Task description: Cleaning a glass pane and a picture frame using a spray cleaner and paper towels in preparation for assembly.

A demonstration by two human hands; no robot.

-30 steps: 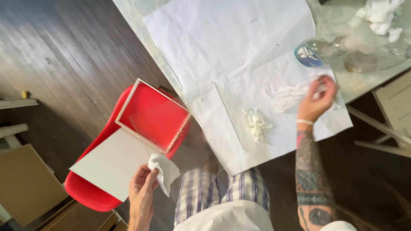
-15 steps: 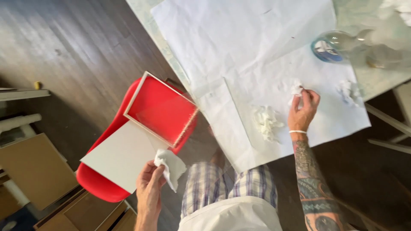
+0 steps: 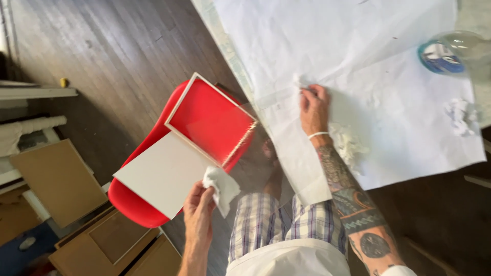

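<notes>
Pinching a crumpled white cloth point(image 3: 221, 186) over the white board point(image 3: 163, 174) on the red chair point(image 3: 153, 204), the left hand point(image 3: 198, 207) stays near, while the right hand point(image 3: 314, 108), fingers seemingly closed on a paper scrap, presses the white paper sheet point(image 3: 358, 66) farther right.

Glossy red plastic chair point(image 3: 148, 204), matt white paper sheets point(image 3: 358, 56), dark, perhaps wooden, floor point(image 3: 102, 46)

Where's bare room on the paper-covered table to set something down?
Free: the wide stretch of white paper above the right hand, reaching toward the blue-labelled glass jar. Also the lower sheet between the crumpled wad by the wrist and the wad at the right edge. Crowded: the right edge by the jar. The left hand holds a tissue off-table.
</notes>
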